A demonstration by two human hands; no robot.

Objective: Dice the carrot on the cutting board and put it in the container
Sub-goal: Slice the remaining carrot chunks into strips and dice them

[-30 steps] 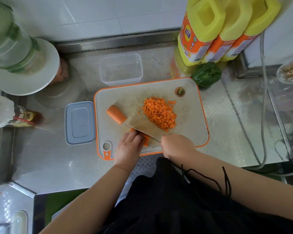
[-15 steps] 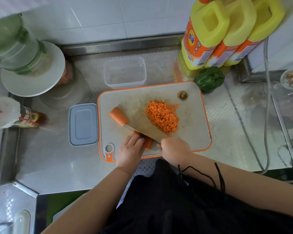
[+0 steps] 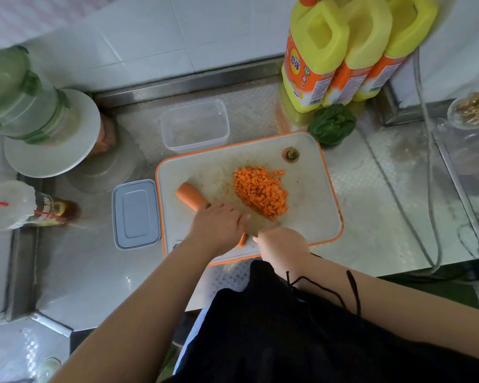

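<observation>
Head view: two hands at work over a carrot on an orange-rimmed cutting board [image 3: 310, 217].

On the steel counter [image 3: 385, 217], three yellow jugs [image 3: 315, 59] stand at the back right with a green pepper [image 3: 332, 124] just in front of them, a blender [image 3: 25, 106] stands at the left, and a cable [image 3: 426, 189] runs down the right side. The carrot piece [image 3: 190, 195] lies on the board's left half, its near end hidden under the left hand [image 3: 219, 225], whose fingers lie over it, pressing down. The right hand [image 3: 282, 244] is clenched round the handle of a knife [image 3: 263, 223], most of the blade hidden by both hands. Diced carrot [image 3: 260, 193] is heaped mid-board; the cut top [image 3: 291, 154] sits at the far right corner. The clear container [image 3: 195, 125] behind the board holds nothing visible; its lid [image 3: 136, 214] lies left of the board.
</observation>
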